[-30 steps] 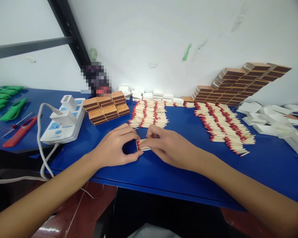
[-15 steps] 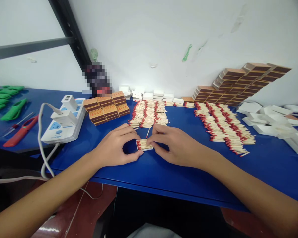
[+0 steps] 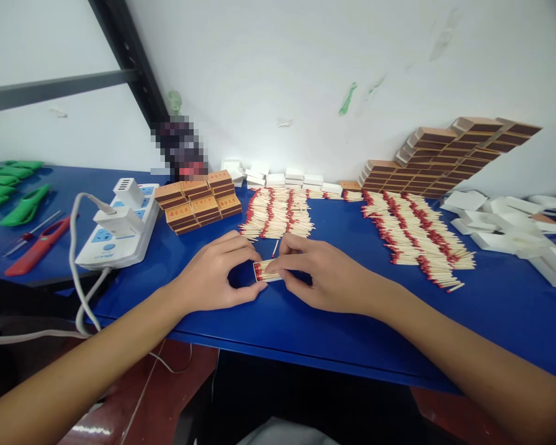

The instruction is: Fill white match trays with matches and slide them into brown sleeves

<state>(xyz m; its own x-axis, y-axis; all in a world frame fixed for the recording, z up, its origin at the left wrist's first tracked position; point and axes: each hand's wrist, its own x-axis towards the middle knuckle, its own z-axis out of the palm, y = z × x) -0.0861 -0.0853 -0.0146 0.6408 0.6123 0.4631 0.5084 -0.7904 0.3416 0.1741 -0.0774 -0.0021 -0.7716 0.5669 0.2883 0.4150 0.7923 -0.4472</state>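
Observation:
A small white matchbox tray full of red-headed matches rests on the blue table near its front edge. My left hand grips the tray's left end between thumb and fingers. From the other side my right hand holds the tray's right end, its index finger lying over the matches and its thumb at the near corner. The right part of the tray is hidden under those fingers. Just behind it lies one loose match, and farther back spreads a pile of matches.
A larger match pile lies to the right, beside white empty trays. Stacked matchboxes stand at left and at back right. A power strip, red lighter and green-handled tools occupy the left side.
My right index finger has slid left over the matches in the tray, and the thumb has shifted slightly left. My left hand stays in place on the tray.

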